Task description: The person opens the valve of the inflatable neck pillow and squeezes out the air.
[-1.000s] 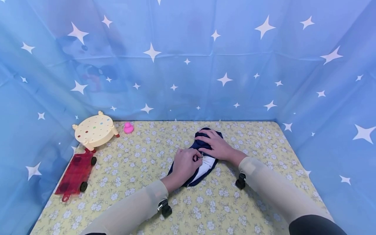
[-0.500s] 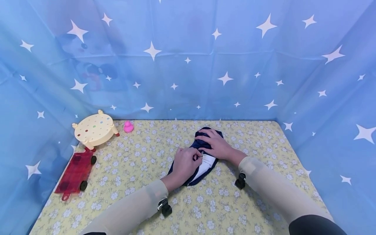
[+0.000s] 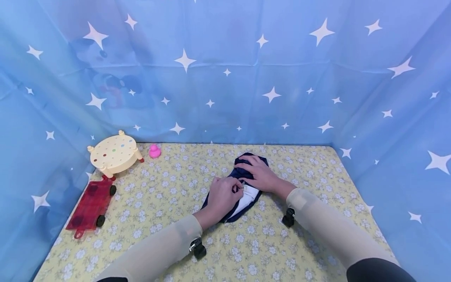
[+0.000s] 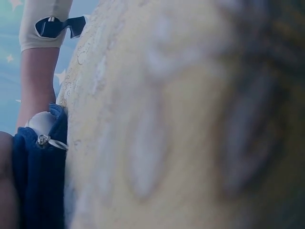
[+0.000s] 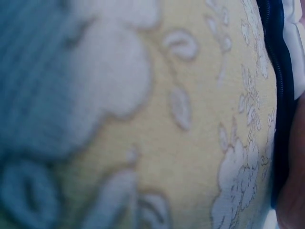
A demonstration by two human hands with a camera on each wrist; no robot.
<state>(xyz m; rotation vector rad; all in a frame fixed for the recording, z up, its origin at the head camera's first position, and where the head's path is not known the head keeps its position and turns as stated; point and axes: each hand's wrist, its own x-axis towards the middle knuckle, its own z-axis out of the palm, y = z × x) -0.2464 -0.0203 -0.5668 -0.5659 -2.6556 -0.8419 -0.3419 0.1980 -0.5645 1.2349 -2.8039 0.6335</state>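
A navy fabric pouch (image 3: 233,175) lies on the table with its zipper undone, and its white lining (image 3: 248,194) shows in the opening. My left hand (image 3: 222,196) is over its near left part, thumb and forefinger pinching a small zipper pull beside the lining. Spread across the far end of the pouch, my right hand (image 3: 258,173) rests with fingers extended and presses on the cloth. Another metal zipper pull with a ring (image 4: 44,140) shows in the left wrist view. In the right wrist view, the dark zipper edge (image 5: 276,62) runs along the white lining.
To the left lie a cream, dotted toy table (image 3: 114,154) on its side and a red see-through toy wagon (image 3: 89,205) with black wheels. Near the back edge sits a pink rubber duck (image 3: 154,151). A blue starry curtain (image 3: 218,86) surrounds the flowered tabletop (image 3: 169,203).
The hands and pouch stay nearly in place. The head view shifts only slightly.
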